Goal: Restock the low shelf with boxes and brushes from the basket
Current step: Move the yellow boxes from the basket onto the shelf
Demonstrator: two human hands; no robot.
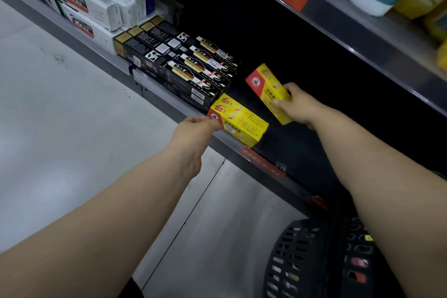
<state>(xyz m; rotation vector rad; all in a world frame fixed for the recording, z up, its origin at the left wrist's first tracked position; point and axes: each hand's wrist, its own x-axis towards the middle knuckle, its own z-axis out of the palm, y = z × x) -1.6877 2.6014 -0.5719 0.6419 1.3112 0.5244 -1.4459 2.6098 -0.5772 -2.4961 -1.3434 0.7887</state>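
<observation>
While one yellow carton (239,121) lies flat at the front edge of the low shelf (157,92), just beside the stack of black boxes (193,72), its near red end is pinched by the left grip (193,133) between thumb and fingertips. A second yellow carton (268,89) is held clear of the shelf by the right grip (298,106), whose fingers are curled round its lower half. It is tilted, red end uppermost, over the dark inner part of the shelf to the right of the black boxes.

Both cartons are judged to be light and made of thin printed card. They are probably stiff along the folded edges but easily dented on the broad faces. The glossy print may be slippery, so a firm hold across the two long edges near the middle is to be preferred to a squeeze on the flat sides. The lying carton is set close to the shelf's front edge, and it is likely better slid inward by its end than lifted by a corner.

A black slotted basket (302,261) is seen on the floor beneath the right forearm. Its contents cannot be made out, and no brushes can be distinguished.
</observation>
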